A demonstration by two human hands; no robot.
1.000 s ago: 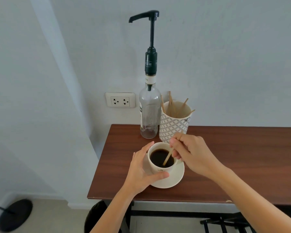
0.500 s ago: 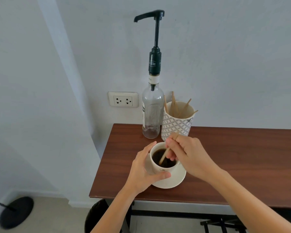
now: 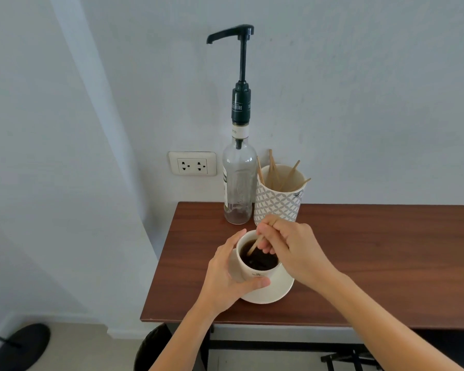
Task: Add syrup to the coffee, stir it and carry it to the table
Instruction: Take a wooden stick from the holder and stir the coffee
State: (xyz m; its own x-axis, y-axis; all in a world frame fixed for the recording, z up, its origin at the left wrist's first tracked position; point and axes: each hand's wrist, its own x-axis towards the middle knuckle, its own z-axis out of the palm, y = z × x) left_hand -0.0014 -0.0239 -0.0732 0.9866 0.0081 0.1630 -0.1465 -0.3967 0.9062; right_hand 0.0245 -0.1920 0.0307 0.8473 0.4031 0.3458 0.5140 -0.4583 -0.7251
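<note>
- My left hand (image 3: 225, 274) wraps the left wall of the cup (image 3: 248, 273); its fingers curl round the far side, the thumb presses the near side, and so the cup is steadied on the saucer (image 3: 276, 291).
- The cup stands on the saucer near the front left corner of the tabletop (image 3: 386, 258), in front of the bottle (image 3: 238, 183). It holds dark coffee.
- The stick (image 3: 255, 245) is the thing that matters. Its lower end dips into the coffee at the cup's left side, and its long axis slants up and to the right toward my knuckles.
- My right hand (image 3: 289, 250) hangs over the cup's right rim, fingers pinched together on the upper end of the stick. The very top of the stick is hidden among them.
- I judge this to be the stirring step. Both hands touch the cup or hang over it, but the left already has its wall; the right must first lift the stick straight along its slant, clear of the rim.
- The holder (image 3: 277, 203) with spare sticks stands just behind my right hand, right of the bottle.
</note>
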